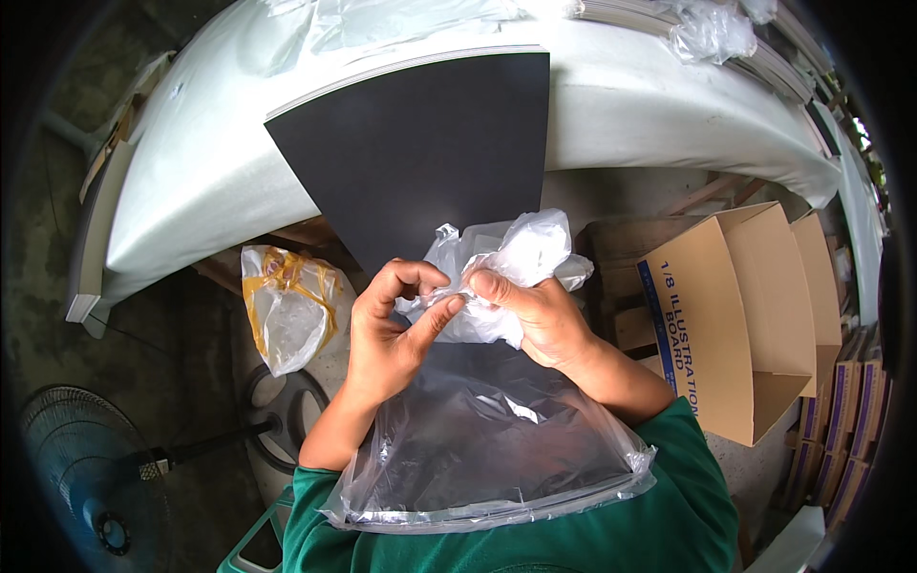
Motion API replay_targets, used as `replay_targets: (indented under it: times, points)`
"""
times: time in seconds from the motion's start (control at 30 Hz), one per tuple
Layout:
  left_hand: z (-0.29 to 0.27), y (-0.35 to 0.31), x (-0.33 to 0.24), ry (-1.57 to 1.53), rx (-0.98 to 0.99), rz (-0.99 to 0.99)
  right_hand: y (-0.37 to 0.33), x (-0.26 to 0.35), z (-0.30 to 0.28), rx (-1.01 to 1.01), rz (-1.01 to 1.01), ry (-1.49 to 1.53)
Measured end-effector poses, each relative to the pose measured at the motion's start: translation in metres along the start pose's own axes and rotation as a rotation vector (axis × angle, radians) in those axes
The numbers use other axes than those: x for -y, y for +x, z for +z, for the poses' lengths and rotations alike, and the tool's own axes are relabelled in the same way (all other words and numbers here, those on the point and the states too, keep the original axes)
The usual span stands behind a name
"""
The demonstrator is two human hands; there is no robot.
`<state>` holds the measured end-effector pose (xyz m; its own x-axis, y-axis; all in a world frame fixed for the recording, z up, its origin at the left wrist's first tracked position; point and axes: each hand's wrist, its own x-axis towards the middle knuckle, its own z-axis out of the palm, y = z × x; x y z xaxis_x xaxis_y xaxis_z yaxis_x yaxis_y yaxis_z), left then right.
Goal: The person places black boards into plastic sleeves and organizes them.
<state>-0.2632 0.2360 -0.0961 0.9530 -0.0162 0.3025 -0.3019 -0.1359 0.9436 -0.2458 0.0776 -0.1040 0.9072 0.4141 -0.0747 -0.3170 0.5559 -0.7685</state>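
Both hands are at a crumpled clear plastic bag [523, 250], gathered up in front of my chest. My left hand [392, 325] pinches an edge of the thin film between thumb and fingers. Bunched plastic is closed inside my right hand [540, 320], its thumb pressed on top. Below the hands, a clear plastic sheet or bag [497, 449] lies spread over my lap; whether it joins the crumpled bag I cannot tell. Behind the bag, a stack of large black boards [430, 134] rests on the table and slants down toward me.
A white-covered table [650, 115] curves across the far side, with loose plastic [712, 33] on its stacks. An open cardboard box [712, 325] stands at right. On the left are a white-and-yellow plastic bag [298, 306], a standing fan [95, 477] and a green stool [258, 540].
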Motion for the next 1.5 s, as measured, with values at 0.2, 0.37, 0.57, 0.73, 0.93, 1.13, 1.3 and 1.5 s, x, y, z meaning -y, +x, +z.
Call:
replay_targets:
  times: [0.2, 0.37, 0.57, 0.73, 0.93, 1.13, 1.3, 1.5]
  points:
    - [-0.008, -0.002, 0.001, 0.118, 0.069, 0.074, 0.000, -0.002, -0.001, 0.029, -0.080, 0.010]
    - [-0.004, -0.003, -0.005, 0.151, 0.039, 0.034, -0.001, -0.001, -0.001, 0.011, -0.042, 0.047]
    - [-0.005, -0.002, 0.002, 0.179, 0.069, 0.095, 0.000, -0.013, -0.014, 0.052, 0.040, 0.161]
    - [-0.006, -0.001, 0.003, -0.078, 0.069, -0.012, -0.001, -0.007, -0.015, 0.187, 0.033, 0.184]
    - [-0.022, 0.003, -0.002, -0.697, 0.159, -0.180, -0.005, 0.030, -0.013, 0.363, -0.025, -0.400]
    - [-0.024, -0.008, 0.006, -0.075, 1.108, -0.076, 0.000, 0.053, -0.038, 0.263, -0.086, 0.013]
    - [-0.077, 0.011, 0.001, -0.911, 0.168, -0.033, 0.003, 0.056, -0.060, 0.520, -0.151, -0.705]
    - [-0.059, 0.004, 0.020, -0.059, 0.651, -0.449, 0.011, 0.054, -0.079, 0.168, -0.104, 0.006]
